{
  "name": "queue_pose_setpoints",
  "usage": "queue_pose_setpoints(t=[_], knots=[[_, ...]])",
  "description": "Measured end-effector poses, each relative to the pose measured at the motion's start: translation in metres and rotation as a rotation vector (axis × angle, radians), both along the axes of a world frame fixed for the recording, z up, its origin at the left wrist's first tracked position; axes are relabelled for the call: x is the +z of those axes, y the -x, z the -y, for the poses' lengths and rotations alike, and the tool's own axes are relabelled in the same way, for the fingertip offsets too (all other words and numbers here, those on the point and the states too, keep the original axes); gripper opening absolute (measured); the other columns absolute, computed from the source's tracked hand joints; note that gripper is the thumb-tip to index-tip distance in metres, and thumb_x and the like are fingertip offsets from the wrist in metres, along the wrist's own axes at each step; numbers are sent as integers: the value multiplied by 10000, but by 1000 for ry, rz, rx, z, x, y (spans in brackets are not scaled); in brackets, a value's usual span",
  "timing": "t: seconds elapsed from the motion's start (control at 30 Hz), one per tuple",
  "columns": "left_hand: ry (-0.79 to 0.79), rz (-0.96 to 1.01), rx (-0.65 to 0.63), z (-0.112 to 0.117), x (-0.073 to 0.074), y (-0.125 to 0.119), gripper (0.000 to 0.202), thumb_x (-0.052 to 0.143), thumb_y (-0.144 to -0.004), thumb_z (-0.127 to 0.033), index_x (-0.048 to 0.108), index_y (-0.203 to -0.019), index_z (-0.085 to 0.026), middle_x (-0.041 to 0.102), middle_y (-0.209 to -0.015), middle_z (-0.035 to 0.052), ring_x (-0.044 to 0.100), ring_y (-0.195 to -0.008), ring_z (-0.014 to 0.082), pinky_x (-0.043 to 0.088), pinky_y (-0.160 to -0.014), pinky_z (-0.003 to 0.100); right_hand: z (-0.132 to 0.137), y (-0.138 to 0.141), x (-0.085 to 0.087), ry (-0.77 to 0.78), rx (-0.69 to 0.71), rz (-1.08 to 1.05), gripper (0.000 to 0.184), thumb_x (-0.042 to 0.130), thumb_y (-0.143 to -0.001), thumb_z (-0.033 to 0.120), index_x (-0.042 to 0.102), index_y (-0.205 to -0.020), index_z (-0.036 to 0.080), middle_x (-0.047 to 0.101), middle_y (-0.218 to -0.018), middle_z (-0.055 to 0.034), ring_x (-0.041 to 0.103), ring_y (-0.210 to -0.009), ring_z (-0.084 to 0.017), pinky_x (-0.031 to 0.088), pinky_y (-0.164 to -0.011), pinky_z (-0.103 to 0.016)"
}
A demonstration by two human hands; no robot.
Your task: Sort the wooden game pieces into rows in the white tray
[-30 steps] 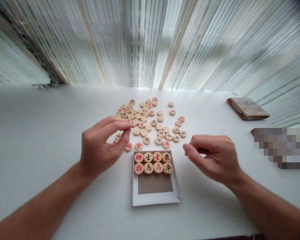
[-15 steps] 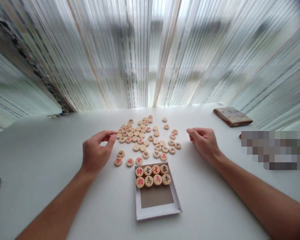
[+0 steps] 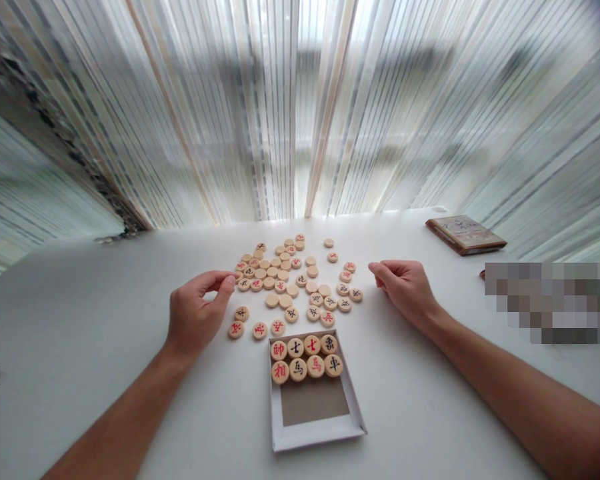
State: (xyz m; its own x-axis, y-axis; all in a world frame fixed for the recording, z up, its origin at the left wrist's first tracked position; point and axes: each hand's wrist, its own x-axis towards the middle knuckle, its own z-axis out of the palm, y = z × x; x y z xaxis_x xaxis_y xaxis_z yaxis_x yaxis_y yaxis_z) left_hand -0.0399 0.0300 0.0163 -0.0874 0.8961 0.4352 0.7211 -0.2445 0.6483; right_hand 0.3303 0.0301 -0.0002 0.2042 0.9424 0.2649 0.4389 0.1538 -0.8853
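My left hand (image 3: 201, 303) is at the left edge of a spread of round wooden xiangqi pieces (image 3: 281, 287). Its thumb and forefinger are pinched at a piece partly covered by the fingertips. To the right of the spread, my right hand (image 3: 403, 288) rests closed, fingers curled in and thumb pressed to the forefinger; anything inside is hidden. In front of the spread lies a shallow white box (image 3: 319, 439). Two rows of pieces with red or black characters, face up, fill its far part; its near part shows a brown bottom.
A flat brown-edged box with a picture on top (image 3: 467, 235) lies at the table's back right. Beside it is a blurred-out patch. A striped string curtain (image 3: 300, 133) hangs behind the white table (image 3: 105, 320), with a beaded tieback (image 3: 125, 227) at left.
My left fingertips have moved slightly right and now cover part of the edge piece. My right hand has shifted a little left, still closed. The view tilted slightly.
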Motion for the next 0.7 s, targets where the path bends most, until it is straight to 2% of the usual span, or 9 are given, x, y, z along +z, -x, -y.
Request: queue_pose_setpoints(t=[0.17, 0.7], knots=[[2, 13, -9, 2, 3, -5, 295, 649, -922, -432, 835, -965, -207, 857, -936, 44, 795, -851, 234, 622, -870, 323, 0, -1, -1, 14, -7, 3, 471, 689, -841, 481, 553, -484, 205, 387, -430, 41, 303, -432, -100, 205, -445, -284], [1, 25, -42, 5, 2, -12, 272, 650, -931, -391, 843, -956, -202, 853, -932, 36, 788, -836, 211, 616, -862, 299, 1, -2, 0, 38, -23, 9, 435, 738, -840, 445, 604, -495, 217, 419, -433, 24, 335, -437, -123, 223, -457, -309]])
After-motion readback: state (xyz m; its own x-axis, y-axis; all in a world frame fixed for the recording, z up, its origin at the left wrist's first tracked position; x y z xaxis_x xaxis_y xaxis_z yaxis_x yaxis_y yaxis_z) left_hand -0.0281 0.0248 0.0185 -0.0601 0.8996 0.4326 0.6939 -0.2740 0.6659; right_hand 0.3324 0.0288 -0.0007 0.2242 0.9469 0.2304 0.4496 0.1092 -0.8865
